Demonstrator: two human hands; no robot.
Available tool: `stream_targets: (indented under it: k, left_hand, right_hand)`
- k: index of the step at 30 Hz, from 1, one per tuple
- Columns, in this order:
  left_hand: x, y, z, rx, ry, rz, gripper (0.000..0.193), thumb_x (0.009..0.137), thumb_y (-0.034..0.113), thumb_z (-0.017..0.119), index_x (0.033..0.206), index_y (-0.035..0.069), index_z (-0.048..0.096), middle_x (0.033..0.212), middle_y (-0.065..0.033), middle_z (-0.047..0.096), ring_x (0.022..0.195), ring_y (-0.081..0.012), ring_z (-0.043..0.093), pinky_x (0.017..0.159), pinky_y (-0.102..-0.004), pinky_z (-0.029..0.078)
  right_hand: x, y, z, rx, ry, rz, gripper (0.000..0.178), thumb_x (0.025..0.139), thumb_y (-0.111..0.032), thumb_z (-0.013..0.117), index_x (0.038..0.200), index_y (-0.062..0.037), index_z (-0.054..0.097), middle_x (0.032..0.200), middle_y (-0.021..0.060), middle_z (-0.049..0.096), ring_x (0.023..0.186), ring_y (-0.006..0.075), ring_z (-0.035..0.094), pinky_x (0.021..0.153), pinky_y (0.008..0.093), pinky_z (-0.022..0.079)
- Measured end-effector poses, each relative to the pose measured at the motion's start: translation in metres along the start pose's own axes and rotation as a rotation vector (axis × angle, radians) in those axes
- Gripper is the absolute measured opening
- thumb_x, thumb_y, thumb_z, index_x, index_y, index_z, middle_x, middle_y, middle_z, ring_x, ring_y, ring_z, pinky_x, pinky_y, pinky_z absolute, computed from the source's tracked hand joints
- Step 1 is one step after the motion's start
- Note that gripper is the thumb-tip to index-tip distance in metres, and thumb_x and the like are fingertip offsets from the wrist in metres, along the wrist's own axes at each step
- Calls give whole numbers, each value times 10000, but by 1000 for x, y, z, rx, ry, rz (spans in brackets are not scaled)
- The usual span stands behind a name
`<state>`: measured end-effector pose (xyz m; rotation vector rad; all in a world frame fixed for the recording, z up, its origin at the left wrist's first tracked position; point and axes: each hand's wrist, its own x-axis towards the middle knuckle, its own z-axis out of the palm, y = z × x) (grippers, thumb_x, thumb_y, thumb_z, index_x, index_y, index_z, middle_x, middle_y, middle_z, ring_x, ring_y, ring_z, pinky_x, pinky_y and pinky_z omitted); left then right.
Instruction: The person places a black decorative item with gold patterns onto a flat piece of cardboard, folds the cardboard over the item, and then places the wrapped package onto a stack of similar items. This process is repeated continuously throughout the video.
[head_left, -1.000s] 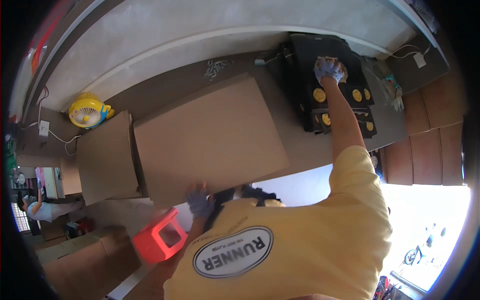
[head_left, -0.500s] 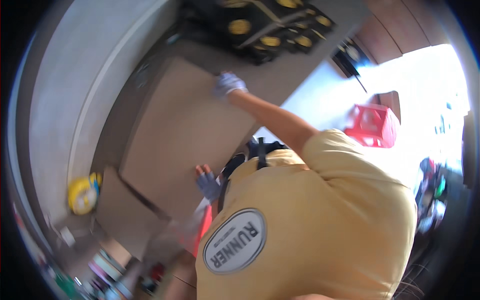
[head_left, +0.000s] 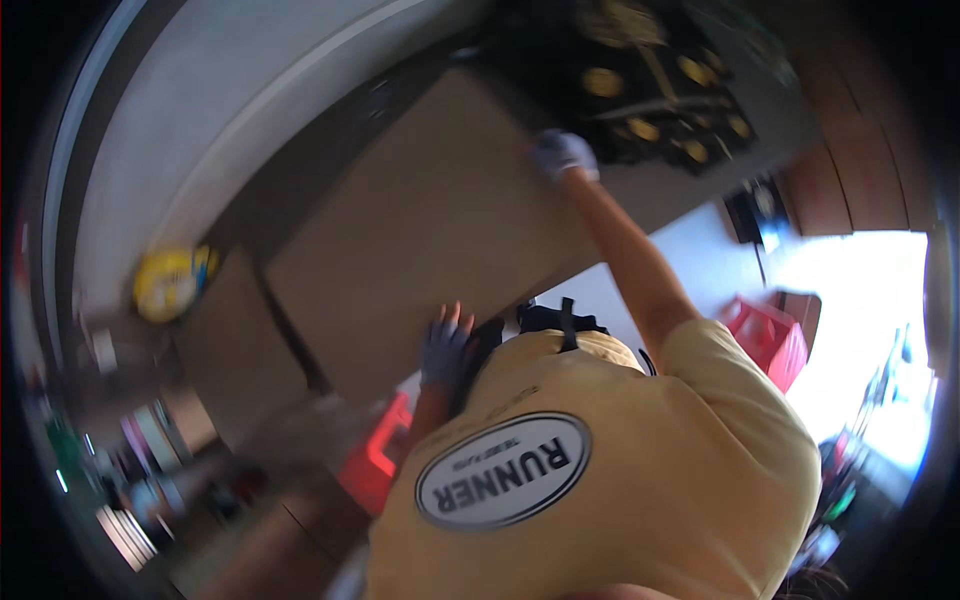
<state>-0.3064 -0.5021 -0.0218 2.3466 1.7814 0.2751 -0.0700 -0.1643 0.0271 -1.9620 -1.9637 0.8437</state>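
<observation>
A large, flat brown cardboard piece (head_left: 410,220) lies at a slant across the grey-brown table. My right hand (head_left: 565,155), in a pale glove, is closed at its far right edge, beside dark packages with yellow round prints (head_left: 650,95). Blur softens those fingers. Near the edge closest to my body, my left hand (head_left: 446,345) rests with bare fingertips stretched out of a grey-blue glove. Its fingers are apart and hold nothing. A second brown panel (head_left: 235,350) adjoins the cardboard's left end, with a dark gap between them.
A round yellow object (head_left: 172,285) sits by the pale wall at left. Red plastic items stand near my left forearm (head_left: 375,460) and at the right (head_left: 770,340). Brown boxes (head_left: 870,175) are stacked at far right. Assorted small goods (head_left: 150,450) fill the lower left.
The view has turned, so the cardboard, packages and both hands appear farther right. Both hands keep about the same places at the cardboard's edges.
</observation>
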Motion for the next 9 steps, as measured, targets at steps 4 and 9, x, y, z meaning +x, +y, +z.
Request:
stream_targets:
  k: [4, 9]
  left_hand:
    - [-41, -55, -1, 208, 367, -618, 570, 861, 386, 588, 1335, 87, 483, 1421, -196, 387, 1292, -375, 385, 1047, -490, 337]
    - [-94, -87, -6, -6, 269, -1484, 658, 868, 452, 552, 1327, -11, 457, 1411, -207, 385, 1277, -400, 370, 1085, -426, 314]
  right_hand:
    - [53, 46, 6, -18, 18, 12, 375, 859, -286, 564, 1223, -206, 611, 1165, 101, 650, 1088, 272, 609, 906, 378, 468]
    - [69, 44, 23, 359, -293, -39, 443, 851, -237, 580, 1279, -130, 546, 1131, 158, 651, 1023, 301, 634, 917, 375, 486]
